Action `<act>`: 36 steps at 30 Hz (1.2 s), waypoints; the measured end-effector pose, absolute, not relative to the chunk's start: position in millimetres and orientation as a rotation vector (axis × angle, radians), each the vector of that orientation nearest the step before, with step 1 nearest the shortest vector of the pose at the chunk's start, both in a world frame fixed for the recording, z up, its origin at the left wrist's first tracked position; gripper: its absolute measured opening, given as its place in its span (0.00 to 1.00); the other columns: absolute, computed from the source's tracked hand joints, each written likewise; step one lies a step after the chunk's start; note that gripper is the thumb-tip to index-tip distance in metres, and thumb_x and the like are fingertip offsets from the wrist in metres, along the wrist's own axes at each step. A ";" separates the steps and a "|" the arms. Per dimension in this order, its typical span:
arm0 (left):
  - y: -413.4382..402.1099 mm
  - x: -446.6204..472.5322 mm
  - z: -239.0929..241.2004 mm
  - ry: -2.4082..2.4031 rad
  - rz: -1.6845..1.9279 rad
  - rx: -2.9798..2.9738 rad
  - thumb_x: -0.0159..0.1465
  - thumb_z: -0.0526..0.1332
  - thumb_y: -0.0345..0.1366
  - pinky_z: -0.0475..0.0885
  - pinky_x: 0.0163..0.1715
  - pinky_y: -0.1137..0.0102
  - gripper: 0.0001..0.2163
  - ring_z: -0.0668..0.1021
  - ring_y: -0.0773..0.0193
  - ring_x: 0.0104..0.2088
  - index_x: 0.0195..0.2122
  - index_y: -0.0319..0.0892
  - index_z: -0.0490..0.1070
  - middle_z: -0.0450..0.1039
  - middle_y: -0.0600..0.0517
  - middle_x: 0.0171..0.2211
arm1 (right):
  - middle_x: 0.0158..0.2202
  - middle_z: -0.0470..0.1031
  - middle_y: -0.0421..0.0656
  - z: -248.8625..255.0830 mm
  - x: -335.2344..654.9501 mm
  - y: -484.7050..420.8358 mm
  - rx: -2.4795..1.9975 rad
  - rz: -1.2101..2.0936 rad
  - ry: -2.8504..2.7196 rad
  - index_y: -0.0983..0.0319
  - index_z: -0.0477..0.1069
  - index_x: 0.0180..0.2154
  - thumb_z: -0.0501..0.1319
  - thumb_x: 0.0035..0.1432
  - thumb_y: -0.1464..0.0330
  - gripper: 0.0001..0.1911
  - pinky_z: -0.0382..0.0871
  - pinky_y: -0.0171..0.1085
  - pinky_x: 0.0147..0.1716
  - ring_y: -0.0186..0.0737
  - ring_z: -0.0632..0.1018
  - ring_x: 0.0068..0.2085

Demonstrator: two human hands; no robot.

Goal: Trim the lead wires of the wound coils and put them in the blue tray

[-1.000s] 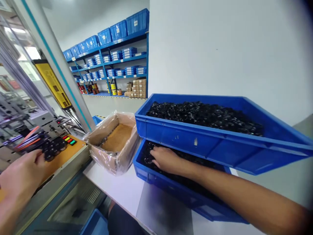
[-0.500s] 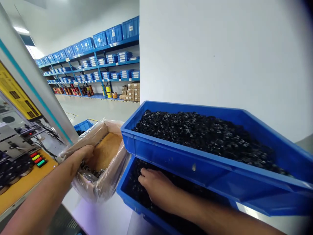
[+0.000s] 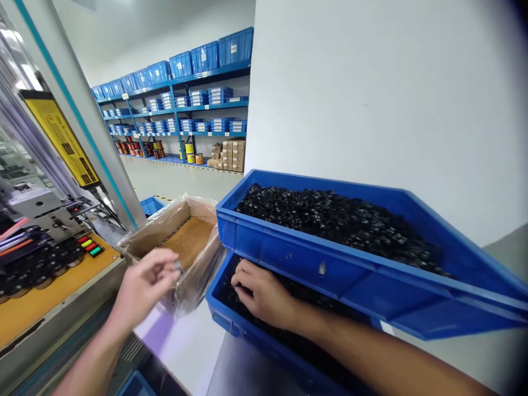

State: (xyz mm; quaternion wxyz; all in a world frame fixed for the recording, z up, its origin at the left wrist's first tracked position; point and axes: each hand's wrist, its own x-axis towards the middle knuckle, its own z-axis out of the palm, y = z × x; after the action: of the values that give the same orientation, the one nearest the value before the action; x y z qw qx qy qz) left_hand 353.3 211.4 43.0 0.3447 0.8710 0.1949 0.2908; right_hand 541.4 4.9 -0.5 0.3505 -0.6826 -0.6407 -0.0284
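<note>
My left hand (image 3: 148, 278) is lifted over the near side of a plastic-lined carton (image 3: 167, 237). Its fingers are pinched on a small grey metal piece (image 3: 177, 265), too blurred to name more closely. A brown cardboard sheet (image 3: 190, 239) lies inside the carton. My right hand (image 3: 264, 291) is at the left end of the lower blue bin (image 3: 231, 324), over small black parts. Its fingers are curled with the thumb against them; what they hold, if anything, is hidden. The upper blue bin (image 3: 289, 250), heaped with small black parts (image 3: 338, 220), overhangs the lower one.
At the left stands a machine with an orange worktop (image 3: 82, 283), coloured buttons (image 3: 91, 246) and round black parts (image 3: 41, 269). A slanting metal post (image 3: 94, 115) rises beside it. Blue shelving (image 3: 177, 104) lines the far wall. A white wall (image 3: 371, 99) stands behind the bins.
My left hand has come out of the carton towards me, with a small grey piece at its fingertips. My right hand has risen slightly among the black parts. The view has turned left.
</note>
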 end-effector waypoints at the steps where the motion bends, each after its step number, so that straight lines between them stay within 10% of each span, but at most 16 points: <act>1: 190.6 330.8 38.7 0.482 0.803 2.223 0.61 0.64 0.46 0.80 0.39 0.66 0.15 0.83 0.55 0.43 0.42 0.40 0.77 0.79 0.42 0.46 | 0.35 0.74 0.45 2.1 538.3 5.7 -1.706 -0.104 -1.661 0.64 0.73 0.34 0.58 0.59 0.79 0.08 0.72 0.35 0.38 0.37 0.76 0.36; 15: 86.3 214.9 9.6 0.408 0.946 1.692 0.55 0.71 0.29 0.80 0.37 0.74 0.08 0.85 0.60 0.37 0.34 0.48 0.81 0.82 0.48 0.43 | 0.34 0.76 0.47 36.8 408.3 0.6 -0.978 -0.064 -1.744 0.65 0.72 0.40 0.60 0.60 0.76 0.05 0.75 0.32 0.35 0.34 0.76 0.35; 30: 67.0 221.5 1.9 0.609 0.863 1.407 0.50 0.74 0.33 0.79 0.34 0.79 0.07 0.85 0.65 0.34 0.30 0.46 0.80 0.84 0.50 0.42 | 0.35 0.76 0.49 22.1 409.2 -5.7 -0.921 -0.058 -1.770 0.66 0.72 0.39 0.60 0.63 0.75 0.04 0.76 0.32 0.36 0.35 0.77 0.37; 36: 72.1 222.9 -6.8 0.582 0.804 1.440 0.49 0.75 0.31 0.81 0.42 0.69 0.16 0.86 0.55 0.38 0.41 0.45 0.82 0.85 0.47 0.39 | 0.36 0.74 0.47 20.7 409.9 -6.3 -0.947 -0.081 -1.807 0.66 0.71 0.41 0.58 0.65 0.73 0.05 0.75 0.31 0.37 0.34 0.76 0.37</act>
State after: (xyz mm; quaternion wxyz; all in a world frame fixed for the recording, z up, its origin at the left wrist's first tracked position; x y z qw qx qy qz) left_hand 222.9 72.1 -6.8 0.6415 0.6317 0.2553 0.3525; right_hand 409.9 -6.3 20.7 0.5228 -0.3956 -0.7544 -0.0338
